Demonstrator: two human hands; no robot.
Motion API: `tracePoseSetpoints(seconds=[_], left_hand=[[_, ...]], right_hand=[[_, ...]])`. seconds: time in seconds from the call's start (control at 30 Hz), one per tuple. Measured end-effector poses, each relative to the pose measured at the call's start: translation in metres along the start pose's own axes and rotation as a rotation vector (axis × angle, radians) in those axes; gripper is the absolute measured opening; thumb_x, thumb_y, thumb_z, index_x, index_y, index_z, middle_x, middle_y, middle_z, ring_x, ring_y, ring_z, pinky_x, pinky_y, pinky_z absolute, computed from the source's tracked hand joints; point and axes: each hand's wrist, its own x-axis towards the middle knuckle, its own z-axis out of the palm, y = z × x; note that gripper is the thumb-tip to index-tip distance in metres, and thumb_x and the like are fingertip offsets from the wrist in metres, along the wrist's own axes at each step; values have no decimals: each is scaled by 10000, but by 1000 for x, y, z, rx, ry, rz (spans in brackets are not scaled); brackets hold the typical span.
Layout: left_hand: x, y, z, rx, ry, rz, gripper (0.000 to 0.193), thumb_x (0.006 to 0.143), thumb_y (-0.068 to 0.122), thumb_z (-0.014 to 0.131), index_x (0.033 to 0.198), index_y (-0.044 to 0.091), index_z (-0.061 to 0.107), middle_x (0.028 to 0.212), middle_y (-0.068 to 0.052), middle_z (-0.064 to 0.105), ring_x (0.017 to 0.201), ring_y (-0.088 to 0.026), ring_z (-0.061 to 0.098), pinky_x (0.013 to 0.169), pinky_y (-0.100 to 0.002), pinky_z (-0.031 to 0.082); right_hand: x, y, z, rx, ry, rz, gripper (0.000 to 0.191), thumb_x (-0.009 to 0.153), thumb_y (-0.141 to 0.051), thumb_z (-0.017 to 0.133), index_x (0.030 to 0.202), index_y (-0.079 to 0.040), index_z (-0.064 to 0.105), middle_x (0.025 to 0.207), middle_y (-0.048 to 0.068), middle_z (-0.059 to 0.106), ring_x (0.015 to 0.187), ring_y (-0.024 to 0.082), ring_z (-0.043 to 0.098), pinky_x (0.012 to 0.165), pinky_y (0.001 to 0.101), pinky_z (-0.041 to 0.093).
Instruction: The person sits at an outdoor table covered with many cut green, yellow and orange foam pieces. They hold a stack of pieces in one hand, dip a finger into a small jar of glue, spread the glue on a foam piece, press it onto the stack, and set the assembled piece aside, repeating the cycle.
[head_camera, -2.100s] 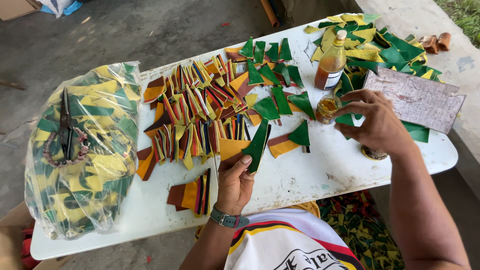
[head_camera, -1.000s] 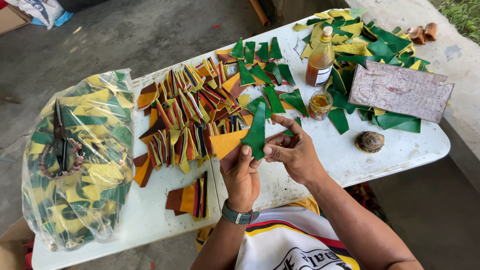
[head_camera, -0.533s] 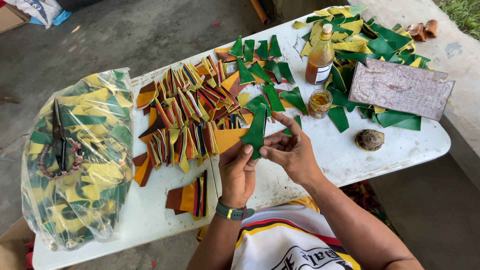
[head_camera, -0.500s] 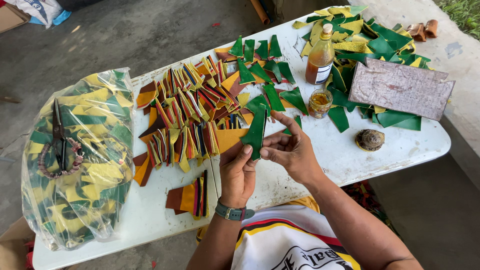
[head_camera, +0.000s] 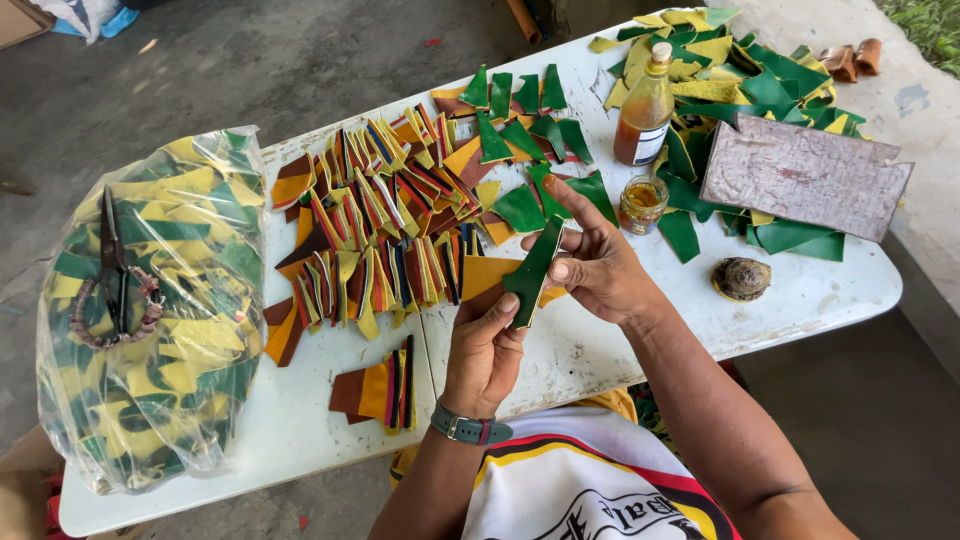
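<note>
My left hand (head_camera: 487, 345) pinches the lower end of a long green leather strip (head_camera: 536, 266) held upright above the white table (head_camera: 600, 360). My right hand (head_camera: 590, 262) presses on the strip's upper part, its index finger stretched out over the green pieces. A yellow-orange piece (head_camera: 484, 275) lies just behind the strip, touching it. Right beyond my right hand stands a small open glass jar (head_camera: 641, 203) of amber liquid, with a taller amber bottle (head_camera: 644, 107) behind it.
Rows of striped folded leather pieces (head_camera: 375, 235) fill the table's middle, and a small stack (head_camera: 385, 385) lies near the front. A clear bag of green and yellow scraps (head_camera: 175, 330) with pliers (head_camera: 112, 262) on it sits left. Green scraps (head_camera: 760, 90), a grey board (head_camera: 805, 178) and a round lid (head_camera: 742, 278) lie right.
My right hand came back from the jar to the green strip, which both hands now hold. Over the last second the hands have scarcely moved.
</note>
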Motion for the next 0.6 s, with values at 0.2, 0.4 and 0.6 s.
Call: tracePoseSetpoints(seconds=[0.2, 0.4, 0.6], left_hand=[[0, -3, -1, -24, 50, 76, 213, 881, -21, 721, 1087, 30, 705, 982, -42, 750, 820, -96, 699, 665, -221, 540], [7, -9, -9, -281, 118, -9, 179, 924, -34, 654, 1069, 68, 676, 930, -46, 755, 765, -113, 747, 616, -241, 618], [11, -32, -4, -329, 75, -33, 151, 980, 2, 623, 1119, 50, 656, 950, -60, 756, 768, -123, 750, 642, -250, 638]], right_hand=[[3, 0, -3, -21, 120, -56, 847, 927, -7, 765, 1648, -102, 330, 1159, 176, 710, 968, 219, 723, 842, 373, 595], [-19, -12, 6, -479, 175, -278, 626, 938, -96, 704, 1513, -85, 457, 1361, 187, 576, 1114, 265, 666, 931, 450, 598], [-61, -43, 20, -1207, 113, -495, 547, 958, -411, 637, 1420, -117, 636, 1559, 191, 415, 1465, 331, 419, 1223, 486, 347]])
